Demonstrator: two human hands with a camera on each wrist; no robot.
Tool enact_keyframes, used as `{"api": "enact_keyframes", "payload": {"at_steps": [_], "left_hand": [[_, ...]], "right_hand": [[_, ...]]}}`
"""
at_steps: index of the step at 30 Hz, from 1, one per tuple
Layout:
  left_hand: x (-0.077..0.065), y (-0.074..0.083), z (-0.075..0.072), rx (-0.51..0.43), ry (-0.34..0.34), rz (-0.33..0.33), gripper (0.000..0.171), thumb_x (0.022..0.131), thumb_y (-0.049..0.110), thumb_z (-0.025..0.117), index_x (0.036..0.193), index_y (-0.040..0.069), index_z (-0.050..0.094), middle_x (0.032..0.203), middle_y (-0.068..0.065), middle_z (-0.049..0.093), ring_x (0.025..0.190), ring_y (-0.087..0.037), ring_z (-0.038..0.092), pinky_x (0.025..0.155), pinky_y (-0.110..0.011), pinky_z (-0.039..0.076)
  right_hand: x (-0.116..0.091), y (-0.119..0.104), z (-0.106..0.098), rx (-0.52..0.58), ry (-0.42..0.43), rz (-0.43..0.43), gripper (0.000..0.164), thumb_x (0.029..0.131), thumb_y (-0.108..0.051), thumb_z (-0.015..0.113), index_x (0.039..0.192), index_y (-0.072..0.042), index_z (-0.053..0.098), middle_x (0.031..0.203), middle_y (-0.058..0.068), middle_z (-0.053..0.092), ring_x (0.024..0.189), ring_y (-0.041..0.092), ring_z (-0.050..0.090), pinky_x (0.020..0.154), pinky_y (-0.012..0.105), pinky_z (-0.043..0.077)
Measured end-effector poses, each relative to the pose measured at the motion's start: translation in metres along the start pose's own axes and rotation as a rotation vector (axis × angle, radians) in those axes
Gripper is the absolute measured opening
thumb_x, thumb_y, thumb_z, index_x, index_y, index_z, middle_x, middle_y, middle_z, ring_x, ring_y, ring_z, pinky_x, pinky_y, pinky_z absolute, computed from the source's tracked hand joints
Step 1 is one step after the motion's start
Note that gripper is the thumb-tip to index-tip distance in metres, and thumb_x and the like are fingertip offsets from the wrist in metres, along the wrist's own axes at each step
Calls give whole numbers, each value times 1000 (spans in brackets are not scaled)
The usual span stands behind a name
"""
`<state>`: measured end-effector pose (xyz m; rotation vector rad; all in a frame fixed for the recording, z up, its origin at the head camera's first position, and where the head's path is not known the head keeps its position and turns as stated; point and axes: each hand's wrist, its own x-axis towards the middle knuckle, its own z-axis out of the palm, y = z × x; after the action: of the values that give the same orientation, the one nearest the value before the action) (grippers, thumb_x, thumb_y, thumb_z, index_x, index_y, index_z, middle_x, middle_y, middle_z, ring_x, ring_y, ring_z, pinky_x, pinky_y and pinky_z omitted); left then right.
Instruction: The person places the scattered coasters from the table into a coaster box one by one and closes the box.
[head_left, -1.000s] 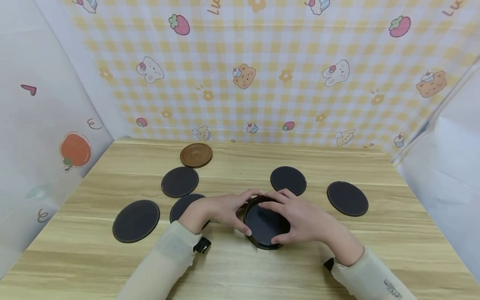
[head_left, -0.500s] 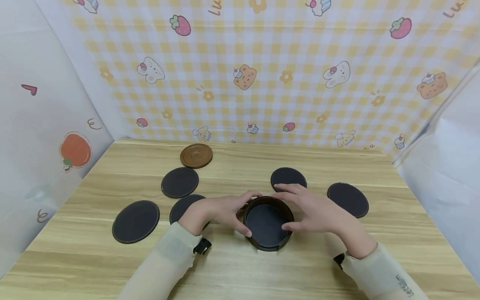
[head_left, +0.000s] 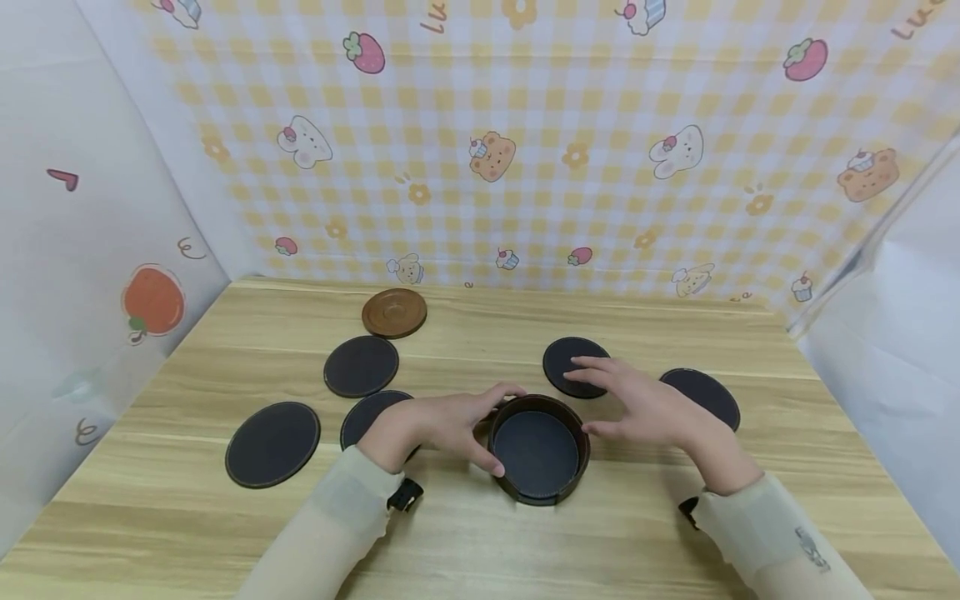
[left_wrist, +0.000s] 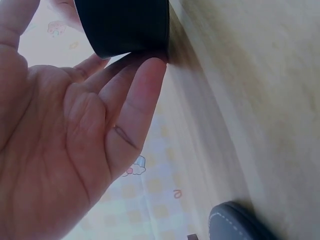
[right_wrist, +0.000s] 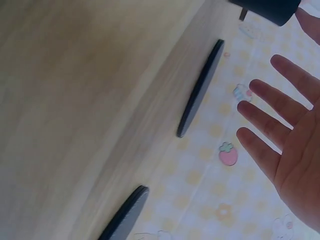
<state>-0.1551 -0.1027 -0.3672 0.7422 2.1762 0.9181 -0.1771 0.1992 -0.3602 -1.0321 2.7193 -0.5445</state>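
A round black coaster holder point(head_left: 528, 495) stands upright on the table, with a black coaster point(head_left: 536, 454) lying flat inside it. My left hand point(head_left: 450, 427) holds the holder's left side, thumb at the front and fingers round the back. In the left wrist view the fingers of that hand touch the holder's dark wall point(left_wrist: 127, 27). My right hand point(head_left: 637, 408) hovers to the right of the holder with its fingers spread and nothing in them. Under its fingertips lies a coaster point(head_left: 558, 367), and another coaster point(head_left: 701, 392) is partly hidden behind the hand.
On the left lie three more black coasters: one near the edge point(head_left: 273, 444), one further back point(head_left: 361, 367), and one partly covered by my left wrist point(head_left: 367, 412). A brown wooden disc point(head_left: 394, 313) sits at the back. A checked cloth point(head_left: 420, 150) hangs behind the table.
My right hand has drawn out of the holder and moved right and slightly back, baring the coaster inside. The left hand and the holder have stayed in place.
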Motion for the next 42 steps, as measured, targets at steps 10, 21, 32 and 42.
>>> {"api": "enact_keyframes", "payload": {"at_steps": [10, 21, 32, 42], "left_hand": [[1, 1, 0, 14, -1, 4, 96, 82, 26, 83, 154, 26, 19, 153, -1, 42, 143, -21, 40, 115, -40, 32], [0, 1, 0, 0, -11, -13, 96, 82, 27, 83, 154, 27, 19, 153, 0, 42, 142, -18, 40, 115, -39, 33], [1, 3, 0, 18, -14, -32, 96, 81, 29, 83, 153, 28, 20, 152, 0, 43, 140, -17, 42, 114, -37, 34], [0, 1, -1, 16, -9, -27, 96, 81, 30, 83, 153, 28, 20, 151, 0, 44, 139, -15, 43, 113, -36, 35]], "right_hand": [[13, 18, 1, -18, 23, -1, 64, 86, -27, 77, 143, -12, 54, 156, 15, 40, 143, 41, 37, 108, 59, 39], [37, 30, -3, -66, -16, -14, 65, 83, -27, 80, 140, -9, 56, 153, 21, 42, 139, 45, 40, 108, 59, 38], [53, 42, -2, -38, -73, 30, 73, 82, -32, 81, 145, -10, 51, 156, 26, 35, 140, 51, 35, 108, 63, 36], [61, 41, -1, -26, -151, 103, 78, 82, -34, 81, 148, -12, 47, 158, 30, 28, 140, 56, 30, 106, 66, 35]]}}
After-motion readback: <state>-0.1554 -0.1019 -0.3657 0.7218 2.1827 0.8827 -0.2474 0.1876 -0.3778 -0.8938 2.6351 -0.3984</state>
